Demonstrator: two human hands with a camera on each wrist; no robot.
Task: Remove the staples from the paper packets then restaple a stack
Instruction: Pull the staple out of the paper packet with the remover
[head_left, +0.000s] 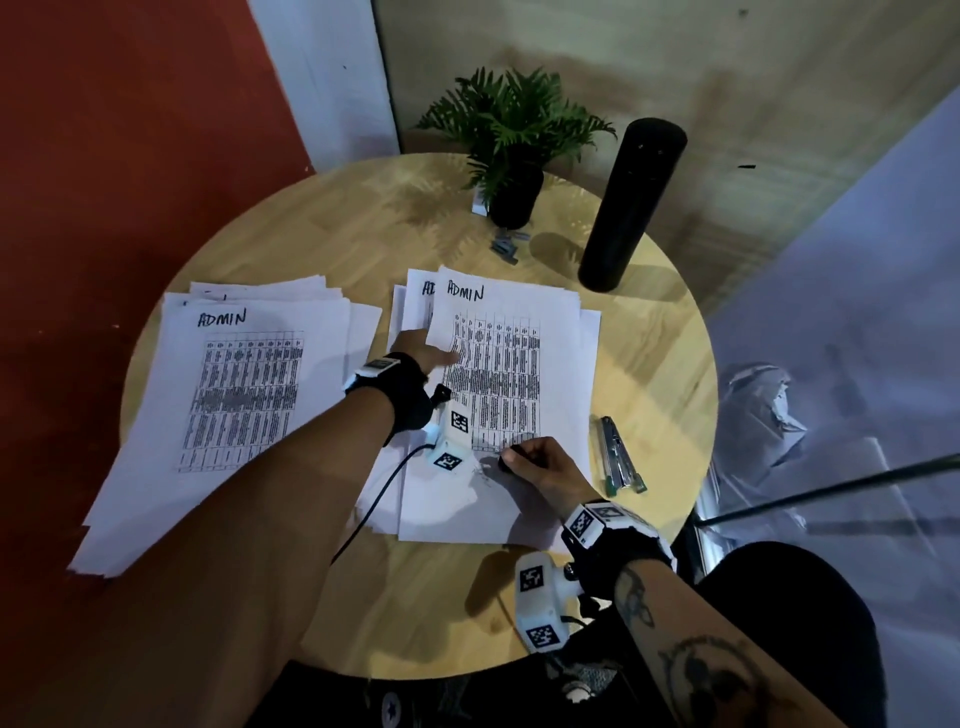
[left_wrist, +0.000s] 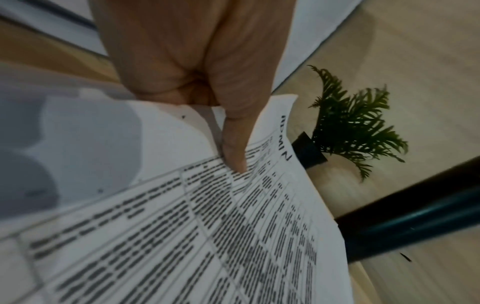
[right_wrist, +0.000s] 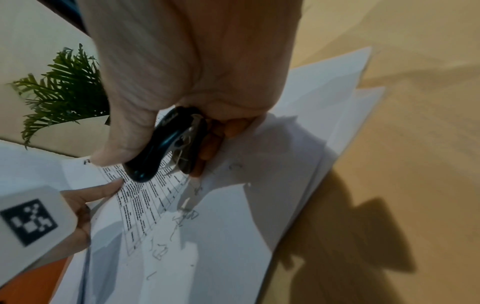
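Note:
Two piles of printed sheets marked ADMIN lie on the round wooden table (head_left: 291, 228): a left pile (head_left: 228, 395) and a right pile (head_left: 519, 374). My left hand (head_left: 439, 354) pinches the left edge of the right pile's top sheet (left_wrist: 182, 226), thumb (left_wrist: 235, 148) on top, and the edge is lifted and curled. My right hand (head_left: 522, 457) grips a black staple remover (right_wrist: 166, 148) at the sheet's near part, its metal claws close above the paper. Several pulled staples (right_wrist: 182, 218) lie loose on the paper below it. A silver stapler (head_left: 621, 457) rests right of the pile.
At the back of the table stand a potted fern (head_left: 511, 150) and a tall black cylinder (head_left: 631, 202). Small grey staple strips (head_left: 506, 244) lie between them. A cable (head_left: 374, 499) runs from my left wrist across the near papers. The left pile overhangs the table edge.

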